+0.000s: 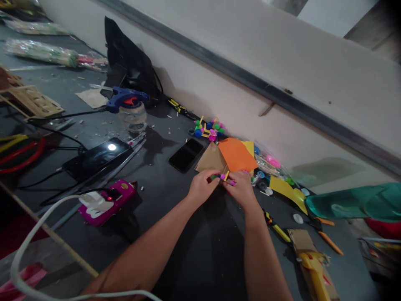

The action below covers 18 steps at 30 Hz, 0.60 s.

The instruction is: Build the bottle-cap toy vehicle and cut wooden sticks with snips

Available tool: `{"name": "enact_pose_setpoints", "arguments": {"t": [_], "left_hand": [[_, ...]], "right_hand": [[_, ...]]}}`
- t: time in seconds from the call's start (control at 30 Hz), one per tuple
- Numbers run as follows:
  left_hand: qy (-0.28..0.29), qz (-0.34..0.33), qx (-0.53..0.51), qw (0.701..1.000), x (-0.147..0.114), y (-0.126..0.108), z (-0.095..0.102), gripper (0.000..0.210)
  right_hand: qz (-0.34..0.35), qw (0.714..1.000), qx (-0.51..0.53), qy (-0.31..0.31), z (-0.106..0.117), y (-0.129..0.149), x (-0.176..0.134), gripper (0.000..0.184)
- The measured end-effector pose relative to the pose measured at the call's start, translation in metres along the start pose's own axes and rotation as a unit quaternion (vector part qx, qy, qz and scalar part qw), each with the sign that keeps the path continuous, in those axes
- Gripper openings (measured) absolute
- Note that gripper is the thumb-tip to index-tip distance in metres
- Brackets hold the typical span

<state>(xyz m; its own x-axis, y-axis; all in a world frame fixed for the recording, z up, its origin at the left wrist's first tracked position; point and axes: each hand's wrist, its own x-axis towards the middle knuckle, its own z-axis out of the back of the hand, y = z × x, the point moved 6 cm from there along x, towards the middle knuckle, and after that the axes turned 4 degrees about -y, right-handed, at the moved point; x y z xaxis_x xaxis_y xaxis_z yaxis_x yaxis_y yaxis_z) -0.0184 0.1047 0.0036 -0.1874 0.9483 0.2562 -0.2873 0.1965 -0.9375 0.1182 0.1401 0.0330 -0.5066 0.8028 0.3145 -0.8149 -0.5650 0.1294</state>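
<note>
Between my two hands is a small assembly of coloured plastic pieces (pixel 224 177), with pink, yellow, blue and green parts showing. My left hand (pixel 203 184) pinches its left end, and my right hand (pixel 239 186) grips its right end. The fingers hide much of it. Just beyond my fingertips lie a brown paper piece (pixel 211 159) and an orange sheet (pixel 238 154). Farther back stands a similar multicoloured plastic model (pixel 208 128) near the wall. A dark phone (pixel 186 155) lies flat to the left of the brown paper.
Leftward are a purple power strip (pixel 108 202), a second phone (pixel 100 156) and a blue glue gun (pixel 125 98) on a clear jar (pixel 134 117). On the right lie a yellow strip (pixel 286 190), a teal bottle (pixel 354 202), pliers (pixel 277 225) and a yellow glue gun (pixel 315 271).
</note>
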Motion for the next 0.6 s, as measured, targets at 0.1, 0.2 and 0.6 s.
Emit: {"name": "enact_pose_setpoints", "arguments": {"t": [0.1,0.2,0.6], "left_hand": [[-0.003,-0.059,0.031,0.998,-0.004,-0.010,0.002,0.027],[0.010,-0.097,0.068,0.993,-0.008,-0.016,0.001,0.034],[0.019,-0.110,0.091,0.990,-0.011,-0.013,-0.003,0.036]], "right_hand": [[-0.003,1.000,-0.006,-0.006,0.001,0.000,0.000,0.021],[-0.001,1.000,-0.007,-0.011,0.002,0.000,0.000,0.019],[-0.002,1.000,-0.011,-0.013,0.001,0.001,0.000,0.018]]}}
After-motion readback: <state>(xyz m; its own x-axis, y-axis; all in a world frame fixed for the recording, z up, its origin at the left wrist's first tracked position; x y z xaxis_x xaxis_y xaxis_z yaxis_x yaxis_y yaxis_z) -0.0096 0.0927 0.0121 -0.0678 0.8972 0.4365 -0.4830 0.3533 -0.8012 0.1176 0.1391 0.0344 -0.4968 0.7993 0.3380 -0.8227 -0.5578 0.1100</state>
